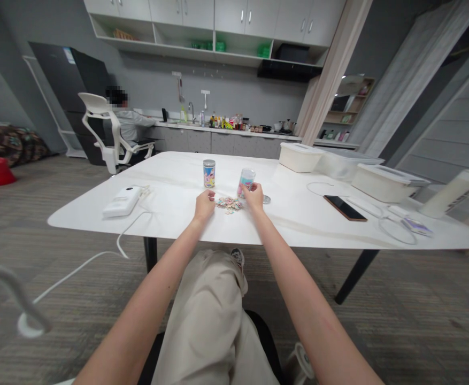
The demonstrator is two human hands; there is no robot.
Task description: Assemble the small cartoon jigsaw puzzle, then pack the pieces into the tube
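Observation:
A small heap of coloured puzzle-like pieces (228, 203) lies on the white table (170, 214) between my two hands. My left hand (205, 203) rests just left of the heap with its fingers curled in; what they pinch is too small to name. My right hand (252, 194) is wrapped around a tilted clear jar (246, 181) with coloured contents, right of the heap. A second jar (209, 173) with a picture label stands upright behind the heap. A round lid (266, 199) lies flat beside my right hand.
A white box with a cable (122, 201) sits at the table's left. A dark phone (345, 208), white bins (300, 156) and cords lie to the right. Another person sits in a white chair (101, 131) at the back counter. My knee (212, 299) is below the table edge.

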